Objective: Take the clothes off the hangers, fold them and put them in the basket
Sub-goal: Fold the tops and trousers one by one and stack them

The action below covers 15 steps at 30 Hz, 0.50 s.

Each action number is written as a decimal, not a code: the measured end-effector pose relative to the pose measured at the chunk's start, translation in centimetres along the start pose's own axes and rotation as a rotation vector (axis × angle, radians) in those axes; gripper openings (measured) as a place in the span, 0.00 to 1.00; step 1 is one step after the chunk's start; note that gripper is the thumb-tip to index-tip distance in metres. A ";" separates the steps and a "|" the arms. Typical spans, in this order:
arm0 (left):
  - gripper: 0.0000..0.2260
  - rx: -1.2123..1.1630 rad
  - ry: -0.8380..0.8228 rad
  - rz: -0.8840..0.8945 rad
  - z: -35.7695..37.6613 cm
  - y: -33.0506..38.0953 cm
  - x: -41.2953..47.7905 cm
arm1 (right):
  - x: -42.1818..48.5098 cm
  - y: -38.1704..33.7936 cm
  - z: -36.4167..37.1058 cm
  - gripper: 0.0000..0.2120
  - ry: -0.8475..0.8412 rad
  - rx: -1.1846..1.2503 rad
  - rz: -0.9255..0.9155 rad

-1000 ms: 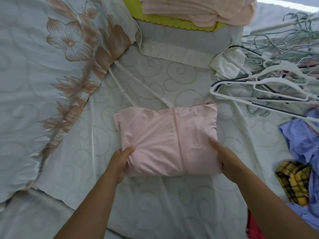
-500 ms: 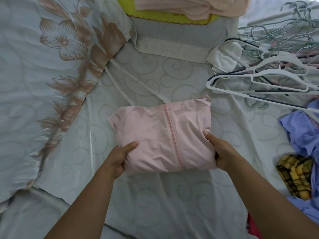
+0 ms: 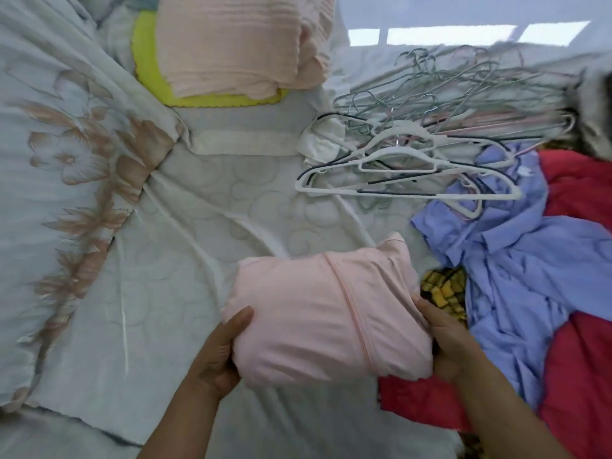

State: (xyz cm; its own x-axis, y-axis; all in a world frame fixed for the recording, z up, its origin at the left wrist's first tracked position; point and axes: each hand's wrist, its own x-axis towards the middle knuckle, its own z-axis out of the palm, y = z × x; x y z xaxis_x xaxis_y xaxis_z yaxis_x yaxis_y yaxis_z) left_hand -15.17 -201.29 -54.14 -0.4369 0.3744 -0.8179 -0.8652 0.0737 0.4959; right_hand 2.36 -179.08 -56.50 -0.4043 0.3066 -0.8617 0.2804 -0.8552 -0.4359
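Folded pink garment (image 3: 324,313), lower centre of the frame, clasped at both ends.
The left hand (image 3: 218,356) and right hand (image 3: 450,342) each curl round an end; a slack hold could let the folds spring open, or catch the blue shirt (image 3: 530,253) and hangers (image 3: 414,167) upper right. It looks a plump, smooth bundle, zip running across.

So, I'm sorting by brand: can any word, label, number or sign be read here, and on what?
None readable. The folded pink garment, the blue shirt, the hangers and the floral sheet show no lettering, tag or number in this view.
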 end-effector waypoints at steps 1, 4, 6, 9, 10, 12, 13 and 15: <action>0.18 0.005 -0.013 0.008 1.6 -0.9 -0.7 | -1.0 -0.6 -1.6 0.11 -0.003 0.026 -0.020; 0.16 0.044 -0.052 0.041 7.0 -3.7 -3.2 | -4.1 -2.7 -6.9 0.11 -0.040 0.095 -0.061; 0.18 0.064 -0.077 0.043 10.8 -6.0 -4.8 | -6.2 -4.2 -11.1 0.11 -0.060 0.123 -0.098; 0.24 0.073 -0.130 0.017 16.3 -9.9 -7.3 | -9.7 -6.5 -17.6 0.10 -0.085 0.132 -0.156; 0.29 0.080 -0.156 0.005 18.4 -11.2 -8.1 | -10.9 -7.4 -19.8 0.10 -0.087 0.128 -0.182; 0.39 0.093 -0.187 -0.033 22.3 -13.9 -9.2 | -12.8 -8.9 -24.2 0.10 -0.073 0.133 -0.219; 0.38 0.095 -0.191 -0.058 24.0 -15.1 -9.4 | -13.6 -9.6 -26.2 0.11 -0.065 0.142 -0.231; 0.30 0.101 -0.208 -0.106 27.3 -17.0 -9.8 | -14.8 -11.2 -29.6 0.11 -0.046 0.156 -0.257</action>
State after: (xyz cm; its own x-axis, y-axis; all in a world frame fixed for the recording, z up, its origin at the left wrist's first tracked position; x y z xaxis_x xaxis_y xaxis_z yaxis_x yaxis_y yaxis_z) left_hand 10.55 -180.96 -46.55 -0.2760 0.5414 -0.7942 -0.8699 0.2107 0.4460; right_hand 30.99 -161.71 -46.53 -0.4849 0.5053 -0.7138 0.0282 -0.8067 -0.5903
